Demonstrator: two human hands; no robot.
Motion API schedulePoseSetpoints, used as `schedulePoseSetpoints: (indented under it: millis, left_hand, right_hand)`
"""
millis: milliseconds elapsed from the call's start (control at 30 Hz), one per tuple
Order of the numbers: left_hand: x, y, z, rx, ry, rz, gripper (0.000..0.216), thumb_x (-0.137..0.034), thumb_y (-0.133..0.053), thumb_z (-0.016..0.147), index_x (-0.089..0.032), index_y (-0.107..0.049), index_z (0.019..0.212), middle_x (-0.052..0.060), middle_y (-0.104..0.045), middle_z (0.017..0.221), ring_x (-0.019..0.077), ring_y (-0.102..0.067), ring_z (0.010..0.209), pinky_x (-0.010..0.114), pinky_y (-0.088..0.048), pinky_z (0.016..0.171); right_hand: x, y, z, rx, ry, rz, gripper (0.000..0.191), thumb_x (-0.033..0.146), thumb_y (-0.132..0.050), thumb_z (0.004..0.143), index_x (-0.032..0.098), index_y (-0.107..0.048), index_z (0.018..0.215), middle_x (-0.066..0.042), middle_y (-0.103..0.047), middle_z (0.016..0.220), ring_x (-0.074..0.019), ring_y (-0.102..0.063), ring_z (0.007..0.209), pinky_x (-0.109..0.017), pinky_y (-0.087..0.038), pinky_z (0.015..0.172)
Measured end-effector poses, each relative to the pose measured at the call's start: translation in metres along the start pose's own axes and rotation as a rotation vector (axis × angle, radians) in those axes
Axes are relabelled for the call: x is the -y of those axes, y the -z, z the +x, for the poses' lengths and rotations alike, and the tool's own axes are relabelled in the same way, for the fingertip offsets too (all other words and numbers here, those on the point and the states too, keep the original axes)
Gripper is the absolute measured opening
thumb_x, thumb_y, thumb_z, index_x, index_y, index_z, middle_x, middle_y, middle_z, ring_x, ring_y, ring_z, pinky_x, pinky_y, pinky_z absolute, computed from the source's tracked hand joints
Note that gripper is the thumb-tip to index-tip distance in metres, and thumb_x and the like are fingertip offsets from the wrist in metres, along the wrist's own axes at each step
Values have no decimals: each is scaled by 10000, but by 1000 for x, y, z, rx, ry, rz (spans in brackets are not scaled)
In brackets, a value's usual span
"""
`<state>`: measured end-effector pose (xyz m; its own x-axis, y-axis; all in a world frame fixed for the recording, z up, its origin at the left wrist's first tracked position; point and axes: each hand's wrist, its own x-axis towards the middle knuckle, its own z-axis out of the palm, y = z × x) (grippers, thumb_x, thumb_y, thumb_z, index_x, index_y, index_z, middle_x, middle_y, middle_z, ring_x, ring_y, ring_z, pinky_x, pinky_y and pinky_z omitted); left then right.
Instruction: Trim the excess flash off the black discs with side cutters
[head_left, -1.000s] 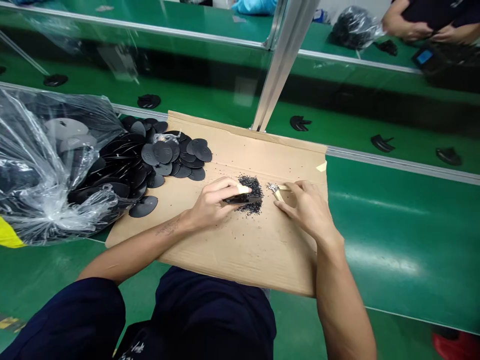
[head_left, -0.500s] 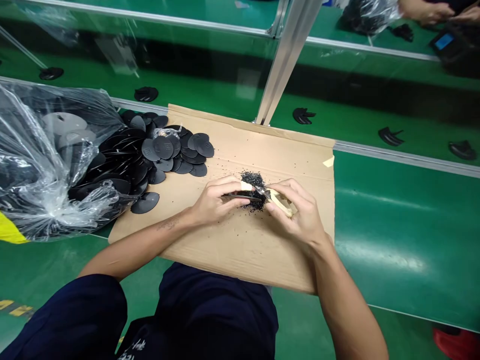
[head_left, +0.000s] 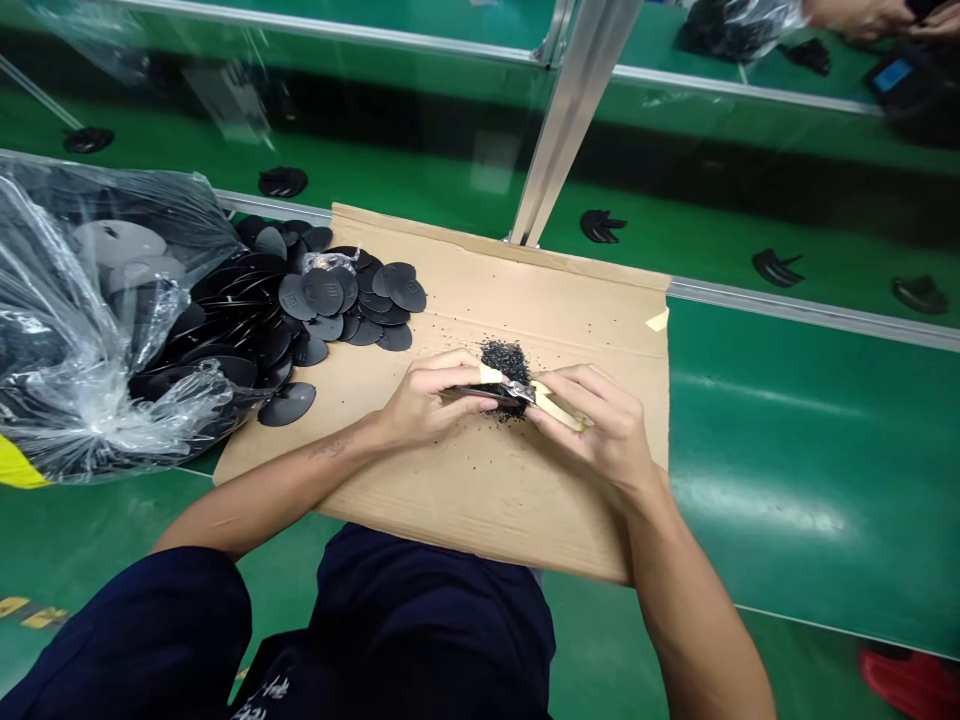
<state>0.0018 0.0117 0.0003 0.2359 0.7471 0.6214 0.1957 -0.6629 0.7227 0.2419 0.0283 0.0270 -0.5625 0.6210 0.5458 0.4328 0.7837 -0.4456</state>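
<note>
Between thumb and fingers, my left hand [head_left: 431,400] pinches a thin black plastic disc [head_left: 484,396], seen nearly edge-on. Pale tape wraps one of its fingertips. My right hand [head_left: 600,425] is wrapped round cutting pliers [head_left: 553,408] with cream-coloured handles. Their metal jaws meet the disc's right edge; whether they bite into it is too small to tell. Beneath both hands, a heap of tiny black plastic clippings [head_left: 504,358] lies on the cardboard sheet [head_left: 465,500]. Several loose black discs [head_left: 322,292] are piled on the cardboard's left side.
At left, a clear plastic bag [head_left: 97,400] spills more black discs. An aluminium post [head_left: 574,120] rises behind the cardboard, joined to a rail. Black curved parts [head_left: 777,268] lie on the green surface beyond. Another person's hands [head_left: 862,15] show at top right.
The plier handles have come closer together in my right hand. The disc stays in my left hand. The whole view has shifted slightly.
</note>
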Motion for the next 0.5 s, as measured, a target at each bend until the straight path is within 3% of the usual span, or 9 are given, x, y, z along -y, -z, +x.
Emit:
schedulePoseSetpoints:
  millis: [233, 500]
  left_hand:
    - [-1, 2, 1, 43, 13, -62, 182, -257, -729, 914, -149, -765, 1056, 64, -732, 895, 126, -689, 817, 229, -564, 709]
    - [-6, 4, 5, 12, 8, -21, 184, -274, -748, 900, -153, -764, 1038, 66, -737, 908, 140, -691, 847, 255, -566, 772]
  right_hand:
    - [1, 4, -2, 41, 16, -78, 257, 291, -695, 935, 219, -703, 1182, -89, -753, 962, -211, -683, 799, -355, -565, 714]
    - [4, -5, -2, -37, -113, 116, 215, 287, -678, 942, 211, -730, 1137, -71, -731, 932, -189, -680, 784, -328, -555, 679]
